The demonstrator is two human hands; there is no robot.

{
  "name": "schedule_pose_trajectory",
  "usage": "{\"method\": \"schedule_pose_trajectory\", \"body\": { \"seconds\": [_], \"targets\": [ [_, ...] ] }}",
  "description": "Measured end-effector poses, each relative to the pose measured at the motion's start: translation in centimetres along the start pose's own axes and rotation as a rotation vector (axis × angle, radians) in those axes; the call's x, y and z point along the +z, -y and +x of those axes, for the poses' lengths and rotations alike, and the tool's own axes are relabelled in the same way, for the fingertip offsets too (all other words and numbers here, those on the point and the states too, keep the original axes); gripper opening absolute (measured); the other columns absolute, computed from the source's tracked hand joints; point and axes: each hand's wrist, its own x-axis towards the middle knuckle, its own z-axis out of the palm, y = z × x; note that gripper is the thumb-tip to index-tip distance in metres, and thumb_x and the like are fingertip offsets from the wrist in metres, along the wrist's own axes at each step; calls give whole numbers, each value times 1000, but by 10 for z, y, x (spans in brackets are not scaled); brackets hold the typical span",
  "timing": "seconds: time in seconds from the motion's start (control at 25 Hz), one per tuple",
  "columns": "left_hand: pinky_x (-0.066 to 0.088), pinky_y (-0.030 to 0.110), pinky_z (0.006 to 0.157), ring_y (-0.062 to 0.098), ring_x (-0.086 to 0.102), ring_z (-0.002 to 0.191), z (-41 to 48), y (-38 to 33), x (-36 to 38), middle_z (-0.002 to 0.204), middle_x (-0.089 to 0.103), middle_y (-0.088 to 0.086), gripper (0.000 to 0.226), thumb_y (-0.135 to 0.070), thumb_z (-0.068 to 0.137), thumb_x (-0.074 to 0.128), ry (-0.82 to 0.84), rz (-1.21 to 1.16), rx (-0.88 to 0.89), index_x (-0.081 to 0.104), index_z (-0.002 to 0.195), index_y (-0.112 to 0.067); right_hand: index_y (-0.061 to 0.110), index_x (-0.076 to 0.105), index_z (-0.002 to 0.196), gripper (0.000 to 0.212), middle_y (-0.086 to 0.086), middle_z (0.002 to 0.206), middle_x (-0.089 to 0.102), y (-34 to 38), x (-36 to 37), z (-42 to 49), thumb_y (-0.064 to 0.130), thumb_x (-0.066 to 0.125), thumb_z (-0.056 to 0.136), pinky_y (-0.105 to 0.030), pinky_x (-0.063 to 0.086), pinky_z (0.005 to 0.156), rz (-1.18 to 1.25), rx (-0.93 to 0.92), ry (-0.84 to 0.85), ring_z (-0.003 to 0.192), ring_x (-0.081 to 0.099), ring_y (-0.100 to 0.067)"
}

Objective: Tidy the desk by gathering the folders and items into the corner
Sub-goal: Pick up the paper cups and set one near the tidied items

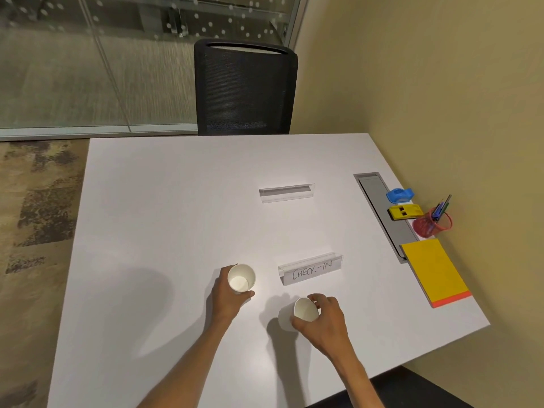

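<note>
While each hand [228,294] [326,320] wraps one paper cup [241,278] [306,310] near the desk's [176,201] front edge, nest them gently, then carry them beside the yellow folder [434,270].

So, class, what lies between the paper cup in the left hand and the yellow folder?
The CHECK-IN sign holder stands between that paper cup and the yellow folder, touching neither; the head view shows it.
</note>
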Motion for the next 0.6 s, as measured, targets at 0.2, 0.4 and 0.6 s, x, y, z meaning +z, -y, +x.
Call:
{"method": "schedule_pose_trajectory", "body": {
  "seconds": [0.2, 0.4, 0.6],
  "targets": [
    [47, 31, 81, 23, 61, 105, 8, 7, 2, 119, 65, 0, 82, -17, 57, 95, -13, 15, 28, 53, 127, -29, 26, 54, 118, 71, 5, 109, 47, 4, 6, 0, 53, 71, 55, -37, 50, 90, -1, -4, 11, 106, 54, -22],
    [52, 35, 85, 20, 63, 103, 14, 14, 3, 118, 65, -7, 83, -26, 57, 95, -2, 59, 55, 50, 125, -39, 27, 54, 118, 70, 5, 108, 47, 8, 12, 0, 53, 72, 55, -38, 50, 90, 6, -13, 12, 106, 54, -22],
    [54, 38, 87, 20, 63, 108, 17, 22, 5, 122, 62, -12, 91, -33, 51, 96, 8, 78, 64, 43, 124, -46, 27, 54, 119, 69, 7, 110, 46, 10, 17, 2, 50, 75, 58, -36, 51, 89, 19, -25, 18, 108, 52, -21]
  ]
}}
